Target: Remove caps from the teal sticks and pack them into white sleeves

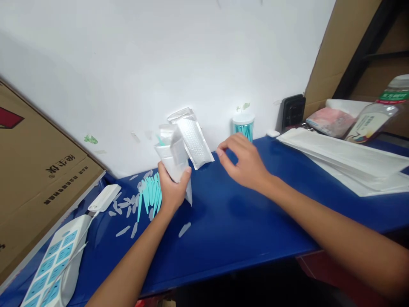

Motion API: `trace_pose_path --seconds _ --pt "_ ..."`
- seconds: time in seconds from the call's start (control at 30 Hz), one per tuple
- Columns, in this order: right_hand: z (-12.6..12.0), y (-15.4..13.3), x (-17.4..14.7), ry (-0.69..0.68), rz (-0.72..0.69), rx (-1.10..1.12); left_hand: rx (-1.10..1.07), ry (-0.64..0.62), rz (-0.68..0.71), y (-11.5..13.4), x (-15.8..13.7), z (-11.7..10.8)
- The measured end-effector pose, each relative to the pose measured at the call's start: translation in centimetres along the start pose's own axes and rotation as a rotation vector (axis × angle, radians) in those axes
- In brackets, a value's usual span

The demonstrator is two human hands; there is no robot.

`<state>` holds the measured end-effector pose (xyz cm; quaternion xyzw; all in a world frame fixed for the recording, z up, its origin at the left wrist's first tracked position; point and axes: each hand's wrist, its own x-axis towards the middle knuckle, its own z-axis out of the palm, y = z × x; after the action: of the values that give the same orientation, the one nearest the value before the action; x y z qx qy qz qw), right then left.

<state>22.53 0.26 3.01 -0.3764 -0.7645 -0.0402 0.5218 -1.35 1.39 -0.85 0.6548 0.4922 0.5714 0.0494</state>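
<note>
My left hand (pixel 173 187) is wrapped round a white padded bubble mailer (pixel 177 167), held upright above the table. At the mailer's mouth shows a bit of turquoise plastic (pixel 160 141); the flap is blurred. Off to the right, my right hand (pixel 244 162) hovers over the table with thumb and forefinger pinched; whatever lies between the tips, if anything, I cannot make out. Another silver-white bubble mailer (pixel 195 140) leans against the wall behind. Several slim turquoise sticks (pixel 149 194), resembling eyebrow razors, lie left of my left hand among translucent caps (pixel 128 200).
A lidded jar of turquoise sticks (pixel 243 128) stands by the wall. Flat white mailers (pixel 345 157) and a bottle (pixel 373 119) lie to the right. On the left are a power strip (pixel 60 260), a white device (pixel 105 197) with a cable, and a cardboard box (pixel 38 179).
</note>
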Motion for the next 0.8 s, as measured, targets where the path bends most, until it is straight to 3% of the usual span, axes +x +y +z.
trace_pose_path --seconds 0.17,0.3,0.5,0.8 --pt "1.9 -0.6 -1.6 -0.405 -0.048 0.152 -0.043 -0.104 -0.022 -0.6 -0.6 0.6" --pt "3.3 -3.8 -3.6 -0.627 -0.168 0.255 -0.075 -0.124 -0.057 -1.0 -0.8 0.8" --pt "5.7 -8.5 -6.9 -0.754 -0.583 0.296 -0.04 -0.165 -0.053 -1.1 -1.3 0.9" --pt "6.8 -7.5 -7.0 -0.756 -0.569 0.233 -0.03 -0.162 -0.14 -1.7 -1.2 0.7"
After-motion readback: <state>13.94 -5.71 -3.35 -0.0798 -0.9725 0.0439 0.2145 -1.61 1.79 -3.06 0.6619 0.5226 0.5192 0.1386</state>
